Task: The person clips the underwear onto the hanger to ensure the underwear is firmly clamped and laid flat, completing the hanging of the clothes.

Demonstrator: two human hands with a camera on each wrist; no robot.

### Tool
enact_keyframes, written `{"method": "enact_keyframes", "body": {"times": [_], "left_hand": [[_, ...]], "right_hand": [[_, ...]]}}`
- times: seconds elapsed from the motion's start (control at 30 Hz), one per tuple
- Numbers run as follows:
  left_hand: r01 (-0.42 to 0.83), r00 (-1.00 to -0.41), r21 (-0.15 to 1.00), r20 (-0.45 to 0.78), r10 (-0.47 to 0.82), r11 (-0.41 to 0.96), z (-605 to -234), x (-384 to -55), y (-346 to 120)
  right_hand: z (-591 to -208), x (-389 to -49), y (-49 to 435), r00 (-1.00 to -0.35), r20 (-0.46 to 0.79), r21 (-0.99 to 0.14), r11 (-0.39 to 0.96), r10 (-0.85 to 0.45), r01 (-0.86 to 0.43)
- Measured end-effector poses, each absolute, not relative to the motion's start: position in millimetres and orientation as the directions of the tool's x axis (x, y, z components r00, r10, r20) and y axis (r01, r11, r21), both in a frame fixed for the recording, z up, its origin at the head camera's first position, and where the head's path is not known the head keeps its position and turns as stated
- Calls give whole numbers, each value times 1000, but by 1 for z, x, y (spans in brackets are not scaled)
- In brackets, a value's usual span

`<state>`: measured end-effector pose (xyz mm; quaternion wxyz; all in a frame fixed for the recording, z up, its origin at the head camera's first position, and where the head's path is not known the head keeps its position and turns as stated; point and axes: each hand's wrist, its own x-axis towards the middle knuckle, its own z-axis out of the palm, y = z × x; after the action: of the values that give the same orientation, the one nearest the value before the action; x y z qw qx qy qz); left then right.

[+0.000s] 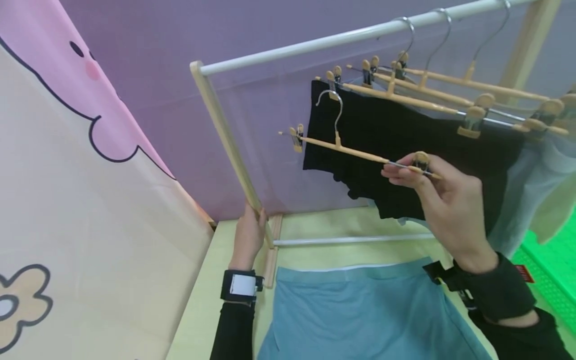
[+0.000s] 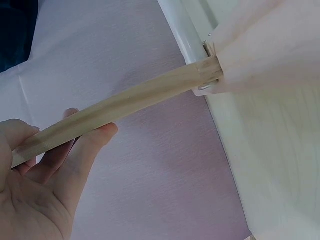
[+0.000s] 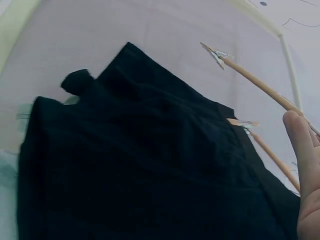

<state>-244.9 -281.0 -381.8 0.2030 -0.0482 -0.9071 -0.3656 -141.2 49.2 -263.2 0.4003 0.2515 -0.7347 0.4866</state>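
Note:
My right hand [image 1: 450, 200] holds a clip hanger [image 1: 360, 151] by its right end, next to the clip there. The hanger has a metal hook and a bare bar, and in the right wrist view its far clip [image 3: 217, 54] shows. With fingers and thumb around it, my left hand [image 1: 249, 232] grips the wooden upright [image 1: 229, 145] of the rack near its foot; the left wrist view shows the thumb along the wooden post [image 2: 120, 105]. Behind the held hanger, black shorts [image 1: 360, 120] hang from the rack. Below lies a blue-green skirt-like garment [image 1: 355, 310], its lower part out of view.
A white rail [image 1: 315, 46] crosses the top, with several clip hangers hooked on its right part. Pale garments [image 1: 531, 185] hang behind the black shorts. A green basket [image 1: 553, 270] stands at the right. A lower white bar [image 1: 351, 240] runs just above the table [image 1: 202, 320].

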Motion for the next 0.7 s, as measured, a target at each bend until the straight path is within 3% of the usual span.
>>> {"method": "enact_keyframes", "body": {"times": [0.7], "left_hand": [[237,-905,635,420,-71,736,-382,-246,-282]], "right_hand": [[-322,-154,65,-654,752,-520,531,-87,-669]]}}
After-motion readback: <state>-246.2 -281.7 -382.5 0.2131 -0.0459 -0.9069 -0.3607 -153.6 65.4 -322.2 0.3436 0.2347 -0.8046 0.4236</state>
